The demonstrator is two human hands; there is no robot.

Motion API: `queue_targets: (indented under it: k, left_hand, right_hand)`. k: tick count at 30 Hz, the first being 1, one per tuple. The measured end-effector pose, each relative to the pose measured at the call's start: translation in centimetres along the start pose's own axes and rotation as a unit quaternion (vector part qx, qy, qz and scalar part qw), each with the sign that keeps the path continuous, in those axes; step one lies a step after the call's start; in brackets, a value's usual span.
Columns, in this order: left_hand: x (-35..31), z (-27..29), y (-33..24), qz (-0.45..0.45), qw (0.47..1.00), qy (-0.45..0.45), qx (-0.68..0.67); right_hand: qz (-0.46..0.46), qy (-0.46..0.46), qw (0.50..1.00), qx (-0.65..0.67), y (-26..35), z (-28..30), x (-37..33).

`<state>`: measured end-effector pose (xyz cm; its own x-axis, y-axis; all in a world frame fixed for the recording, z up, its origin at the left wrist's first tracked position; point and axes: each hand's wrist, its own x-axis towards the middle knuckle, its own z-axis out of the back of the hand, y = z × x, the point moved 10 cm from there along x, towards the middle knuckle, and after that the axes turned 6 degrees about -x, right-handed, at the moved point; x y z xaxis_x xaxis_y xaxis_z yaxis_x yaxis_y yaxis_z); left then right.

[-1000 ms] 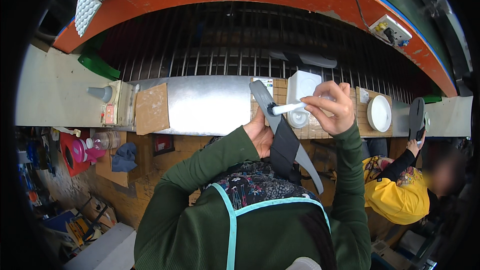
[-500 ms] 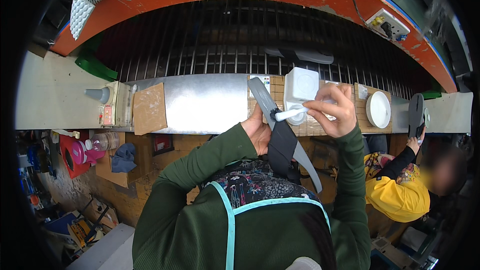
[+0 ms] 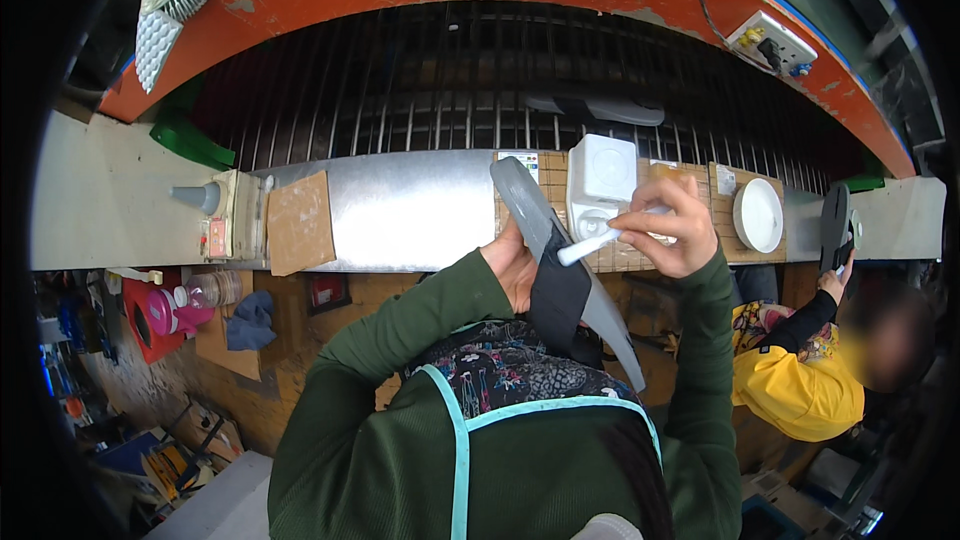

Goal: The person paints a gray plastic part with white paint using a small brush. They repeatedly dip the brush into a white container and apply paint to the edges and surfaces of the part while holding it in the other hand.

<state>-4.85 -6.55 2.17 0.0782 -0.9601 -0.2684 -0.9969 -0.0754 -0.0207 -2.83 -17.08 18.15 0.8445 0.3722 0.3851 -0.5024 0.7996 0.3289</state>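
My left hand (image 3: 513, 268) is closed on a grey slide sandal (image 3: 610, 332) with a wide black strap (image 3: 556, 288); the sandal is tilted, its toe and heel pointing up-left and down-right. Between the thumb and fingers of my right hand (image 3: 675, 228) is a white-handled brush (image 3: 590, 245). Its tip is close to the strap's edge; whether it touches I cannot tell. Just beyond, on the bench, stands a white plastic container (image 3: 604, 169) with a small round well (image 3: 594, 224) in front of it.
Behind the metal bench top (image 3: 400, 210) runs a rack of metal rollers (image 3: 400, 125), with another sandal (image 3: 600, 108) on it. A white bowl (image 3: 758, 216) is at the right, a cardboard piece (image 3: 300, 224) at the left. A co-worker in yellow (image 3: 800, 390) holds a dark sole (image 3: 835, 225).
The brush in my right hand has shifted slightly down and right along the strap's edge. The sandal has turned a little in my left hand, showing more of its upper face.
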Motion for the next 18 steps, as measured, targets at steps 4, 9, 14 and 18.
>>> queue_targets:
  k: [4, 9, 14, 18]
  left_hand:
    - [0.7, -1.0, -1.5, -0.084, 0.995, 0.004, 0.055]
    - [1.2, -2.0, -3.5, -0.205, 0.948, 0.077, 0.229]
    - [2.1, 1.4, -6.6, -0.274, 0.902, 0.098, 0.319]
    - [2.4, 4.6, -7.8, -0.268, 0.903, 0.066, 0.329]
  right_hand:
    - [-0.065, -0.078, 0.976, 0.191, -2.7, 0.4, 1.3]
    - [-0.057, -0.099, 0.990, 0.080, -2.4, 0.7, 2.7]
    - [0.046, -0.020, 0.993, 0.108, -0.1, 1.3, 3.5]
    - [-0.009, -0.131, 0.990, 0.046, -2.5, 3.1, 4.5]
